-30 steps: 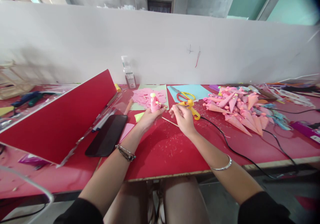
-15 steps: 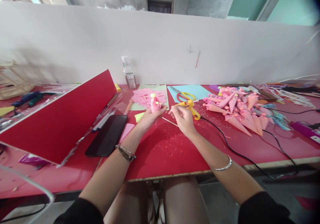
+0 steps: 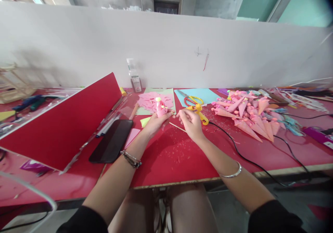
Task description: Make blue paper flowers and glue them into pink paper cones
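My left hand (image 3: 155, 122) is closed around a small pink paper cone (image 3: 161, 110) with a pale yellow ball on top. Just to the right, my right hand (image 3: 191, 121) has its thumb and fingertips pinched together; whatever they hold is too small to make out. A narrow gap separates the two hands. Behind the right hand lies a yellow glue gun (image 3: 202, 116), its black cord trailing right. A thin wooden stick (image 3: 178, 127) rests on the red tabletop between the hands. Pink paper pieces (image 3: 149, 100) are heaped beyond the left hand.
Scissors (image 3: 194, 99) lie on a light blue sheet (image 3: 208, 94). Many pink cones (image 3: 249, 109) are piled at right. A black phone (image 3: 111, 141) and a standing red board (image 3: 67, 118) occupy the left. A bottle (image 3: 135, 82) stands against the white partition (image 3: 166, 49).
The pink cone in my left hand has tilted very slightly. Both hands stay in nearly the same place.
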A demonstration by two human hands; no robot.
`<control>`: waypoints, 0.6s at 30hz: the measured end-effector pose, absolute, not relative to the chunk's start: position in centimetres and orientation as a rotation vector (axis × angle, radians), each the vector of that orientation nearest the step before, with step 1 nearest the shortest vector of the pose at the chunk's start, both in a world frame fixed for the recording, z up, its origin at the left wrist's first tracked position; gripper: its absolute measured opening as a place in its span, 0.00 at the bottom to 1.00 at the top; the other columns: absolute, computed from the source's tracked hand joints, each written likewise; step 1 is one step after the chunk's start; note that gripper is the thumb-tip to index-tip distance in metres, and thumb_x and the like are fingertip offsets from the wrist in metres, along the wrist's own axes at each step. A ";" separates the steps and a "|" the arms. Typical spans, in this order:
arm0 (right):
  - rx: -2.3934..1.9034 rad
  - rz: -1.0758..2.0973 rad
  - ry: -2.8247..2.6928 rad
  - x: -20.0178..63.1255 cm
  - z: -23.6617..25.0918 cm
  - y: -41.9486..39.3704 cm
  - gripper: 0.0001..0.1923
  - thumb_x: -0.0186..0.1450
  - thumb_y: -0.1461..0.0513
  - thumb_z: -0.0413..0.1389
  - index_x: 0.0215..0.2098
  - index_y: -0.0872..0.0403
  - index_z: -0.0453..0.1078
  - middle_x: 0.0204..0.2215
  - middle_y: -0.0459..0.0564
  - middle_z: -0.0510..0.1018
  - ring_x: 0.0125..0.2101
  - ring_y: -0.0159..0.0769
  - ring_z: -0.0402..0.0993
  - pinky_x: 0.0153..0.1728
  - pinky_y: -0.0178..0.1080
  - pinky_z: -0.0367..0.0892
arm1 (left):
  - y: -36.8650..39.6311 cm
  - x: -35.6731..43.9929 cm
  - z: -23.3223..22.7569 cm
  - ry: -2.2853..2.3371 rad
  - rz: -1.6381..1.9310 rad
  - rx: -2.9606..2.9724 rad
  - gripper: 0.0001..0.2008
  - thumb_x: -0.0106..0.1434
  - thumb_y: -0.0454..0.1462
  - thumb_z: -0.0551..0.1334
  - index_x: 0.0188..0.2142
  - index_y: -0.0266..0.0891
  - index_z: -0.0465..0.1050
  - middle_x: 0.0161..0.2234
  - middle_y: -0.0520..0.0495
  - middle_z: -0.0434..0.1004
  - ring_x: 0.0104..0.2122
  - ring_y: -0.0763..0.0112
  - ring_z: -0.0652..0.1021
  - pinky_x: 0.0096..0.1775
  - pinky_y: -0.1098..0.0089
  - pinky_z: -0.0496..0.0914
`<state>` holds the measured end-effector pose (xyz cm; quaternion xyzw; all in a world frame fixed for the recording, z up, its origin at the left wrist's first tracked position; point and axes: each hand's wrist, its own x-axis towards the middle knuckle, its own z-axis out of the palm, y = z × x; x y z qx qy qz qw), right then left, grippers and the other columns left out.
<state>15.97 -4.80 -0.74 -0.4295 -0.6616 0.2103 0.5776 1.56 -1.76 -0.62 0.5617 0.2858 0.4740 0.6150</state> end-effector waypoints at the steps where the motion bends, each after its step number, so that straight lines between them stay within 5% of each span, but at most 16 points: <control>1: -0.998 0.489 -1.552 15.9 -0.7 -4.8 0.12 0.61 0.56 0.47 0.25 0.54 0.66 0.21 0.45 0.70 0.23 0.30 0.67 0.26 0.33 0.63 | -1.8 1.5 -0.6 0.660 1.091 1.302 0.11 0.53 0.39 0.62 0.35 0.36 0.69 0.26 0.49 0.70 0.15 0.86 0.58 0.17 0.76 0.48; 6: -0.985 0.457 -1.518 15.9 -0.7 -4.6 0.08 0.59 0.60 0.50 0.33 0.53 0.68 0.29 0.48 0.73 0.28 0.32 0.69 0.29 0.34 0.65 | -1.8 1.6 -0.5 0.671 1.087 1.319 0.10 0.53 0.40 0.62 0.34 0.37 0.69 0.27 0.50 0.70 0.15 0.85 0.57 0.17 0.75 0.46; 13: -0.995 0.536 -1.511 16.1 -0.7 -4.8 0.16 0.63 0.54 0.44 0.24 0.54 0.65 0.16 0.43 0.64 0.18 0.28 0.62 0.21 0.32 0.61 | -1.7 1.6 -0.5 0.695 1.085 1.313 0.10 0.51 0.40 0.63 0.32 0.37 0.69 0.24 0.51 0.69 0.15 0.84 0.58 0.18 0.74 0.47; 18: -0.995 0.463 -1.522 16.0 -0.7 -4.7 0.09 0.60 0.58 0.48 0.29 0.54 0.67 0.23 0.46 0.69 0.24 0.29 0.65 0.26 0.32 0.63 | -1.8 1.6 -0.5 0.709 1.091 1.310 0.11 0.52 0.41 0.63 0.33 0.37 0.70 0.24 0.51 0.68 0.16 0.84 0.58 0.19 0.74 0.45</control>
